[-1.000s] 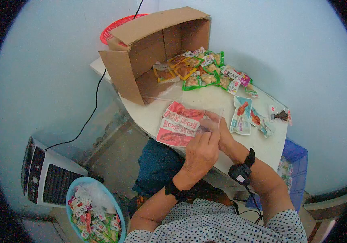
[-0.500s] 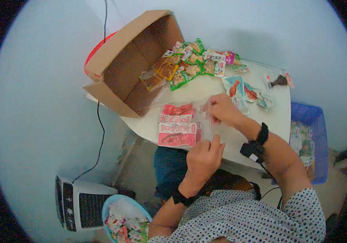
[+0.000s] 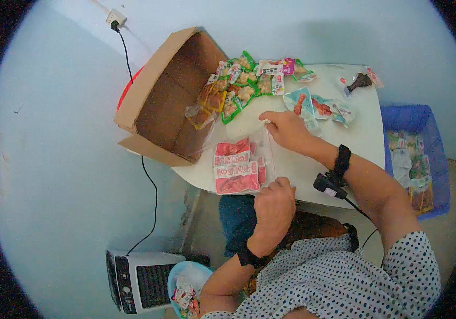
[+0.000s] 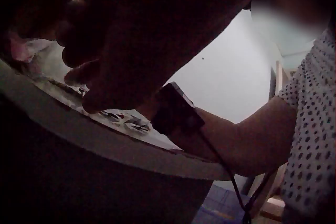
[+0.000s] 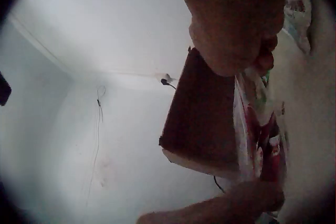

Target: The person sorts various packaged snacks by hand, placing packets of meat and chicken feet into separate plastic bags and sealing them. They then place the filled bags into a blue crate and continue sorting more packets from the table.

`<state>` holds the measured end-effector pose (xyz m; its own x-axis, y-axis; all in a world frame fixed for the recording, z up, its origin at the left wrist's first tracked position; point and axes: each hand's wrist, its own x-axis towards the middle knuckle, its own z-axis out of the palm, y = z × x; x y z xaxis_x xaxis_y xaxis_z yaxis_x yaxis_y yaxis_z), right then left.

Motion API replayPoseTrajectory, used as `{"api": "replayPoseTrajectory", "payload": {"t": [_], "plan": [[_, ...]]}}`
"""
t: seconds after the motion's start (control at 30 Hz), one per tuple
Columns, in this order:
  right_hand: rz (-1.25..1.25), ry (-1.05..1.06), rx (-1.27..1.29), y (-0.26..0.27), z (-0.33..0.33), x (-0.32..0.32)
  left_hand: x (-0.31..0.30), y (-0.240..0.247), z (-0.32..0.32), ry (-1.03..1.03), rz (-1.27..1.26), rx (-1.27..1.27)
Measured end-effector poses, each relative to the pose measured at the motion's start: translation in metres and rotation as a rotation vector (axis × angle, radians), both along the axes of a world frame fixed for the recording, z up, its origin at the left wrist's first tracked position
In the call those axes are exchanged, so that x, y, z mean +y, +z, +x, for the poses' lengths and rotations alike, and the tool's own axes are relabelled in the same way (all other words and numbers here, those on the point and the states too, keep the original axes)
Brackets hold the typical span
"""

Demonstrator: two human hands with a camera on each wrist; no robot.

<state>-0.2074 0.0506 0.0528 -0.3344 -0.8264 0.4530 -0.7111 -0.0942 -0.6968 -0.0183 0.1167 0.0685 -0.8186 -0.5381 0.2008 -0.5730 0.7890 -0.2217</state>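
Note:
A clear plastic bag point(image 3: 264, 151) lies near the table's front edge with red-and-white food packets point(image 3: 237, 176) inside it. My right hand point(image 3: 292, 133) pinches the far corner of the bag's right-hand edge between thumb and fingers. At the near corner of that same edge, my left hand point(image 3: 275, 210) pinches the film with its fingers curled. The bag's edge is stretched between the two hands. In the right wrist view the bag point(image 5: 244, 124) hangs between the right hand point(image 5: 236, 24) above and the left hand point(image 5: 226, 205) below. The left wrist view is dark.
An open cardboard box point(image 3: 169, 101) lies on its side at the left of the table point(image 3: 339, 175). Green-edged snack packets point(image 3: 246, 80) are piled beside it. Blue-white drumstick packets point(image 3: 302, 106) lie behind the right hand. A blue crate point(image 3: 440, 159) and a light-blue tub point(image 3: 177, 271) stand below.
The hands, close together at the bag's edge a second ago, have moved apart to its two corners. The head view has shifted, showing more of the blue crate and less of the tub.

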Motion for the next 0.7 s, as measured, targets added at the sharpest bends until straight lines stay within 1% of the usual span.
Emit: {"api": "replayPoseTrajectory", "payload": {"t": [0.03,0.07,0.1,0.17,0.2,0.27,0.3,0.37,0.4,0.5,0.6,0.63,0.7], "plan": [[-0.007,0.012,-0.039,0.0,-0.004,-0.001,-0.003,-0.006,0.003,-0.008,-0.007,-0.008],[-0.066,0.005,-0.047,0.002,-0.005,-0.001,-0.005,-0.006,0.005,-0.015,-0.014,-0.014],[-0.123,-0.001,-0.056,0.002,-0.005,0.0,-0.004,-0.006,0.007,-0.028,-0.066,-0.022],[-0.142,0.04,-0.1,0.005,-0.006,0.002,-0.001,-0.002,0.011,-0.045,-0.168,-0.039],[-0.105,0.087,-0.137,0.007,-0.008,0.003,-0.001,0.001,0.013,-0.068,-0.197,-0.019],[-0.007,0.148,-0.301,0.011,-0.012,0.003,-0.004,0.008,0.018,-0.115,-0.253,0.024],[0.055,0.16,-0.425,0.013,-0.013,0.003,-0.005,0.013,0.021,-0.099,-0.254,0.026],[0.121,0.187,-0.556,0.016,-0.016,0.002,-0.008,0.022,0.026,-0.07,-0.265,0.041],[0.127,0.201,-0.567,0.017,-0.017,0.002,-0.011,0.027,0.03,-0.085,-0.256,0.074],[0.152,0.336,-0.541,0.016,-0.026,0.001,-0.018,0.037,0.044,-0.113,-0.219,0.157],[0.128,0.473,-0.448,0.016,-0.032,0.004,-0.027,0.042,0.056,-0.116,-0.16,0.209],[0.112,0.513,-0.408,0.018,-0.031,0.004,-0.03,0.042,0.061,-0.118,-0.139,0.23],[0.069,0.528,-0.225,0.022,-0.033,0.005,-0.036,0.047,0.067,-0.116,-0.096,0.277]]}}
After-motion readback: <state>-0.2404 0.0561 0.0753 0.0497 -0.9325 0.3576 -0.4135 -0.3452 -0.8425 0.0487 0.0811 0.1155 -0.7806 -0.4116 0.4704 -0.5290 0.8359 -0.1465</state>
